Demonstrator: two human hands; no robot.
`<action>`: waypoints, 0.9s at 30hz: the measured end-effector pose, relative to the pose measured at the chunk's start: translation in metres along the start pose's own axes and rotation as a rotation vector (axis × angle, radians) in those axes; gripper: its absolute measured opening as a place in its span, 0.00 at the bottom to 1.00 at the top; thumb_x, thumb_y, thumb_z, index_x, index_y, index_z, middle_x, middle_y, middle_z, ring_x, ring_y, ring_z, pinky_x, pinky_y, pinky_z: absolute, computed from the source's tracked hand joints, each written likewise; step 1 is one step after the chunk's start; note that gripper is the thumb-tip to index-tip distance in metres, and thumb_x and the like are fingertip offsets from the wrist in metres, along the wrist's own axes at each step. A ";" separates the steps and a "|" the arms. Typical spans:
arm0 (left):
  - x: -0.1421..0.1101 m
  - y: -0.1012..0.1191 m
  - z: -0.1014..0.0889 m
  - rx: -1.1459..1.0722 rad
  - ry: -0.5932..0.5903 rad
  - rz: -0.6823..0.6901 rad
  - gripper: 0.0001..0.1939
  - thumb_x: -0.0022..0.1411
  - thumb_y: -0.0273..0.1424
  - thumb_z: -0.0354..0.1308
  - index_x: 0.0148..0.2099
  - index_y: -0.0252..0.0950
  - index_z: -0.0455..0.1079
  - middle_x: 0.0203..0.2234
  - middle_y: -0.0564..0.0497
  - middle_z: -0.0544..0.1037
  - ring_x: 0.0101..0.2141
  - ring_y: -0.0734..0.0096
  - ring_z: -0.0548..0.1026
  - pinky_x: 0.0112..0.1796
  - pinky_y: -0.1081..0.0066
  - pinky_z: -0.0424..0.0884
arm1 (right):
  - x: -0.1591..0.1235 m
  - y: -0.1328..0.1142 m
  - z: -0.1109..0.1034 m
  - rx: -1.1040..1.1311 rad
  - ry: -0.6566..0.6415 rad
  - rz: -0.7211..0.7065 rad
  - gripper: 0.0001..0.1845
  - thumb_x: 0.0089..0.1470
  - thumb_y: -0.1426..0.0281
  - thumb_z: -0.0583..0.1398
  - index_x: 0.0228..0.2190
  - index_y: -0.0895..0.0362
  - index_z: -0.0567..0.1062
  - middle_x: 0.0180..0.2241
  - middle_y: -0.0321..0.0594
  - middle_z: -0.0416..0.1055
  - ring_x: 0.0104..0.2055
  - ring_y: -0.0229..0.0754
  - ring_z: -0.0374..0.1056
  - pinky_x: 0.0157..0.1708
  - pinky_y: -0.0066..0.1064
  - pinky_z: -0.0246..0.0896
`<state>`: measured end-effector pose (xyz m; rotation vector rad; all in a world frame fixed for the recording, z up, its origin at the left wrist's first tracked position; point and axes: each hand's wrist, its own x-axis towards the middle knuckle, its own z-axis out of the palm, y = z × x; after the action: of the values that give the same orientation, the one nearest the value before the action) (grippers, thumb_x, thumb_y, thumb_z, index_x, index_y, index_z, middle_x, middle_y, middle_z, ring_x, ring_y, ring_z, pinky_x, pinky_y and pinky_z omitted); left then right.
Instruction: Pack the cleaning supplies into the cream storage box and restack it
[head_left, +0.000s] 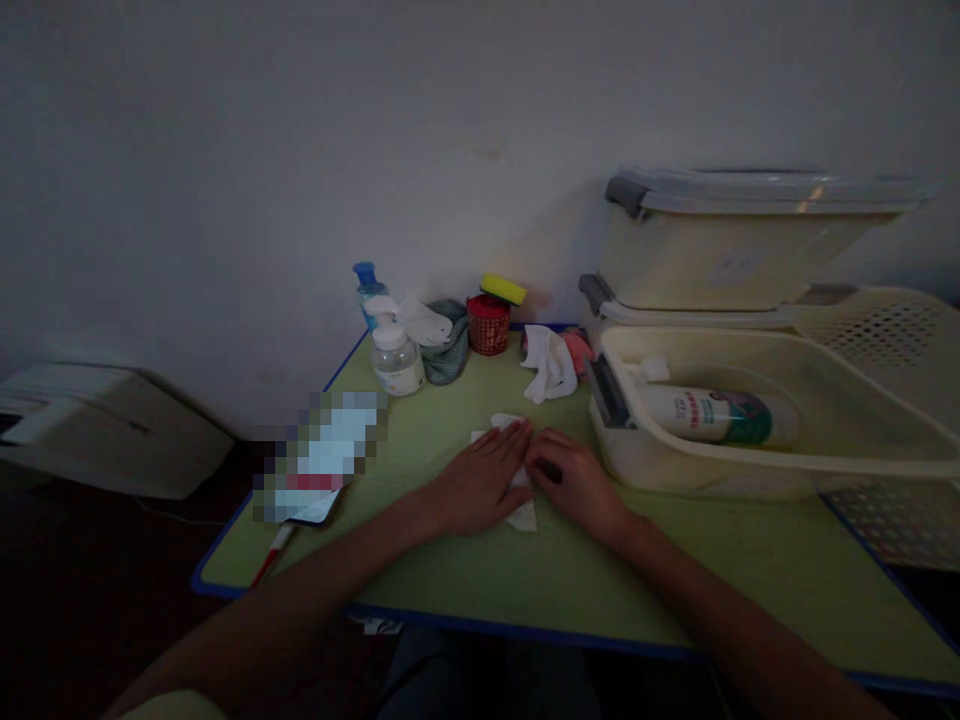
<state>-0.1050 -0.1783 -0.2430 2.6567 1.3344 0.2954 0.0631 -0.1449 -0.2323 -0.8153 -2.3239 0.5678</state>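
Observation:
My left hand (484, 478) lies flat, fingers stretched out, on a thin white cloth (525, 516) spread on the table. Much of the cloth is hidden under that palm; I cannot tell whether it is fabric or tissue. Close beside it, my right hand (574, 480) is closed, with thumb and fingers curled together at the cloth's right edge. Beyond the hands sits a crumpled white cloth (550, 362) against a pinkish bundle (577, 348).
Left stand a pump bottle (397, 362), a blue-capped bottle (364, 285), a grey cloth (448, 345) and a red basket (488, 328) topped by a yellow sponge (503, 289). A blurred phone (326, 460) lies nearer. An open cream bin (720, 475) holding a bottle (701, 414) blocks the right.

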 end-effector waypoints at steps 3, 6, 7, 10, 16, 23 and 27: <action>0.000 0.000 0.000 -0.108 0.024 -0.012 0.35 0.63 0.40 0.43 0.63 0.24 0.35 0.62 0.35 0.45 0.62 0.60 0.44 0.59 0.61 0.45 | -0.002 0.001 0.000 -0.061 -0.007 -0.161 0.10 0.45 0.83 0.56 0.27 0.59 0.73 0.32 0.43 0.69 0.38 0.42 0.65 0.38 0.33 0.63; -0.001 -0.004 -0.003 -0.323 0.061 -0.020 0.42 0.59 0.39 0.50 0.64 0.27 0.30 0.62 0.34 0.44 0.61 0.60 0.46 0.59 0.59 0.47 | -0.002 0.003 0.000 -0.103 -0.028 -0.247 0.10 0.45 0.83 0.57 0.26 0.58 0.75 0.33 0.44 0.70 0.39 0.43 0.65 0.38 0.34 0.64; -0.001 -0.008 -0.004 -0.420 0.081 -0.022 0.45 0.56 0.39 0.53 0.64 0.29 0.29 0.62 0.35 0.42 0.61 0.59 0.46 0.58 0.59 0.47 | -0.002 0.003 0.000 -0.112 -0.030 -0.258 0.10 0.46 0.83 0.57 0.26 0.58 0.75 0.33 0.44 0.71 0.38 0.43 0.65 0.38 0.34 0.64; 0.004 -0.028 -0.009 -0.718 0.223 -0.084 0.43 0.53 0.37 0.57 0.64 0.34 0.36 0.62 0.38 0.44 0.61 0.61 0.48 0.57 0.61 0.51 | -0.002 0.004 0.000 -0.132 -0.024 -0.266 0.10 0.46 0.83 0.57 0.26 0.59 0.76 0.34 0.45 0.72 0.39 0.43 0.66 0.37 0.35 0.65; 0.032 -0.068 -0.023 -0.688 0.254 -0.381 0.13 0.53 0.31 0.53 0.40 0.30 0.69 0.33 0.47 0.75 0.34 0.69 0.72 0.36 0.70 0.67 | -0.002 0.001 -0.001 -0.172 -0.051 -0.312 0.11 0.44 0.85 0.57 0.25 0.60 0.76 0.39 0.45 0.74 0.43 0.45 0.67 0.42 0.37 0.66; 0.052 -0.068 -0.016 -0.560 0.136 -0.339 0.09 0.50 0.33 0.57 0.27 0.31 0.71 0.22 0.52 0.74 0.24 0.73 0.68 0.28 0.74 0.62 | -0.003 0.000 -0.002 -0.208 -0.099 -0.266 0.11 0.46 0.83 0.56 0.25 0.60 0.76 0.43 0.46 0.73 0.48 0.46 0.66 0.46 0.37 0.64; 0.051 -0.068 -0.011 -0.643 0.213 -0.384 0.07 0.48 0.30 0.57 0.26 0.31 0.71 0.21 0.53 0.73 0.23 0.75 0.67 0.26 0.75 0.61 | -0.004 -0.001 -0.003 -0.210 -0.133 -0.226 0.10 0.47 0.83 0.56 0.26 0.60 0.76 0.42 0.46 0.74 0.47 0.45 0.68 0.46 0.37 0.64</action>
<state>-0.1303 -0.0967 -0.2421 1.8452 1.4583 0.8103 0.0669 -0.1476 -0.2308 -0.6101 -2.5862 0.2908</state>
